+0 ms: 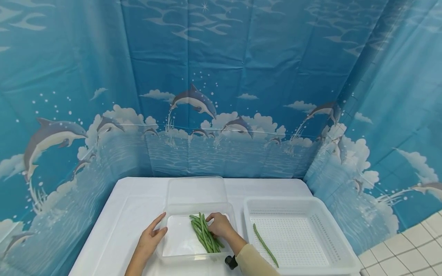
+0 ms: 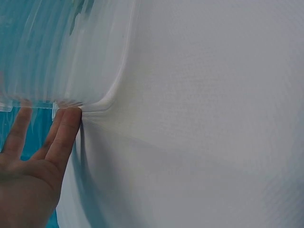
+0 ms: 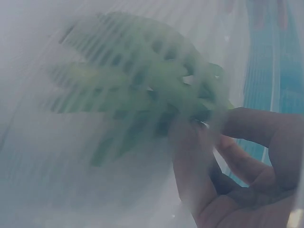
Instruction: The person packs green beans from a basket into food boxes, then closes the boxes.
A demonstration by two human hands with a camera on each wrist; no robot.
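Observation:
A bunch of green beans [image 1: 204, 234] lies in the right half of a clear plastic box [image 1: 177, 237] on the table. My right hand [image 1: 219, 225] reaches over the box's right side, thumb and index finger pinching at the beans. Seen through the cloudy box wall in the right wrist view, the bean bunch [image 3: 142, 80] is blurred beside the right hand [image 3: 251, 161]. My left hand [image 1: 149, 238] is at the box's left side with its fingers spread. In the left wrist view, straight fingertips [image 2: 71, 116] touch the box rim [image 2: 102, 102].
To the right stands a white perforated basket [image 1: 297, 241] with a single green bean [image 1: 265, 245] in it. A clear lid [image 1: 197, 189] lies behind the box. The table has a white cloth [image 1: 131, 207], and a blue dolphin-print curtain [image 1: 221, 153] hangs around it.

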